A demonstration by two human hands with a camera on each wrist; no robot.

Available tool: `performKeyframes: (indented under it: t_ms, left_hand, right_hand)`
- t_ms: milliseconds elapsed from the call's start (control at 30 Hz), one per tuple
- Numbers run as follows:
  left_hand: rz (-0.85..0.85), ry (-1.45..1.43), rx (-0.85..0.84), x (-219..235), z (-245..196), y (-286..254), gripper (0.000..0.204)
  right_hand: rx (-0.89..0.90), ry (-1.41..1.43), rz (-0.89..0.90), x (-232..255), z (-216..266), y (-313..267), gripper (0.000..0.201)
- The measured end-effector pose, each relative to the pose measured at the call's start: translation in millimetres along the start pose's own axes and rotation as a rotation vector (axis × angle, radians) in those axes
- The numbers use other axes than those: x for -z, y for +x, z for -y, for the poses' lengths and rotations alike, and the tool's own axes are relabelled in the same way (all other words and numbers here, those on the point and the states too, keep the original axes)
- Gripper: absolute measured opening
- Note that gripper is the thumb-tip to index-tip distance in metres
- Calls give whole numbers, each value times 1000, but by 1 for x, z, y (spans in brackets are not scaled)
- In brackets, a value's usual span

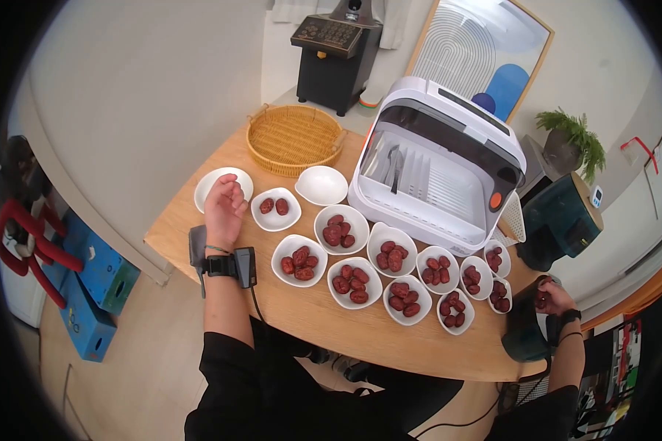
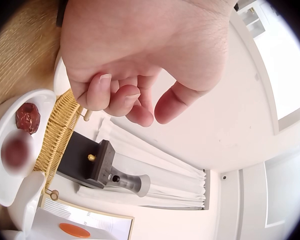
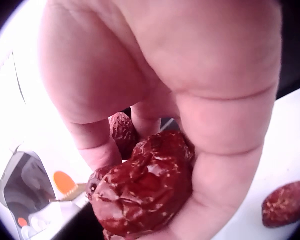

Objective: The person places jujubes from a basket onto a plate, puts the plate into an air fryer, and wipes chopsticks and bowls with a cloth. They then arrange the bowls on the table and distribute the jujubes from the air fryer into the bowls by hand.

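My left hand point(image 1: 226, 211) hangs over the edge of a white plate point(image 1: 203, 197), its fingers loosely curled and empty; in the left wrist view the thumb of this hand point(image 2: 145, 60) stands apart from the fingers. Beside it is a white bowl point(image 1: 293, 220) with two red dates point(image 2: 28, 118). At the far right my right hand point(image 1: 555, 296) is by a dark green container point(image 1: 518, 331). The right wrist view shows this hand point(image 3: 160, 75) gripping wrinkled red dates point(image 3: 145, 187) between thumb and fingers. Another date point(image 3: 286, 204) lies on a white surface.
Several white bowls point(image 1: 338, 292) of dates curve along the wooden table point(image 1: 287, 312). An empty white bowl point(image 1: 321, 185), wicker tray point(image 1: 290, 140) and white lidded rack point(image 1: 426, 217) stand behind. A second green container point(image 1: 559, 228) is at the right.
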State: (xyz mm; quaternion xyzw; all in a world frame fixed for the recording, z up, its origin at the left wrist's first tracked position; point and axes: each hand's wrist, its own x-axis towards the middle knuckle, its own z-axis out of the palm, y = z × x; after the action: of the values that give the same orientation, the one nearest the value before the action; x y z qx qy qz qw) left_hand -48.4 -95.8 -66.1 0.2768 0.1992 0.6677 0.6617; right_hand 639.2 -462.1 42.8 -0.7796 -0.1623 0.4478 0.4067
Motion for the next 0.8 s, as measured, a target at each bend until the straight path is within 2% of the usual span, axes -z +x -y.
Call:
performKeyframes:
  t_ms: [33, 133, 167, 200, 233, 300, 367, 433, 567, 700, 800]
  left_hand:
    - [2, 0, 0, 0, 0, 0, 19]
    - [24, -12, 9, 1, 1, 1, 18]
    - [25, -13, 8, 1, 0, 1, 18]
    - [27, -15, 11, 1, 1, 1, 18]
    - [29, -18, 14, 1, 1, 1, 18]
    - [26, -20, 19, 0, 1, 0, 18]
    - [30, -24, 30, 0, 2, 1, 18]
    - [43, -44, 16, 4, 2, 3, 17]
    - [12, -78, 28, 1, 3, 1, 16]
    - [32, -110, 43, 3, 2, 3, 14]
    - [21, -122, 30, 6, 2, 4, 14]
  right_hand:
    - [0, 0, 0, 5, 2, -4, 12]
    - [202, 191, -11, 26, 13, -12, 12]
    - [203, 191, -11, 17, 26, -24, 12]
    - [333, 134, -10, -2, 46, -45, 12]
    - [463, 75, -10, -25, 65, -62, 12]
    - [575, 24, 180, -76, 97, -84, 11]
    - [589, -8, 345, -128, 117, -83, 13]
    - [478, -2, 540, -186, 137, -78, 14]
    - [307, -110, 786, -321, 166, -46, 13]
    - [323, -244, 794, -429, 189, -13, 15]
    - [380, -310, 760, -489, 200, 0, 15]
